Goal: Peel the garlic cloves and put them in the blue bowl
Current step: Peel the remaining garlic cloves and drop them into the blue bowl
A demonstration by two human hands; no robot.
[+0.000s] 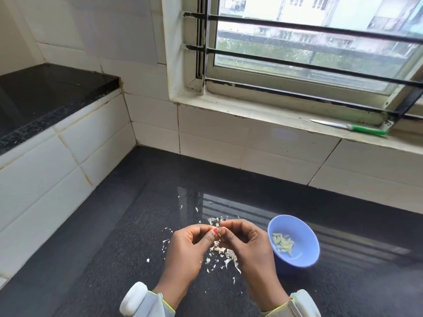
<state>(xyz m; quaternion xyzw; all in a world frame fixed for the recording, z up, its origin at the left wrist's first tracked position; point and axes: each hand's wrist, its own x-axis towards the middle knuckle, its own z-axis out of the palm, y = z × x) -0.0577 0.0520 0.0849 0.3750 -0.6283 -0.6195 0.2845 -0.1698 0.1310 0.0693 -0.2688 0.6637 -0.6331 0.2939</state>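
Note:
Over the dark counter, my left hand (186, 250) and my right hand (246, 242) meet fingertip to fingertip and pinch a small garlic clove (218, 232) between them; the fingers hide most of it. Just right of my right hand stands the blue bowl (304, 227), with several pale peeled cloves (282, 244) inside. Under and around my hands lie scattered white garlic skins (223, 255), with a few unpeeled pieces among them.
The black granite counter (114, 248) runs to a white tiled wall at the back and left. A green-handled knife (352, 128) lies on the window sill at the right. A raised black ledge (45, 94) sits at the far left.

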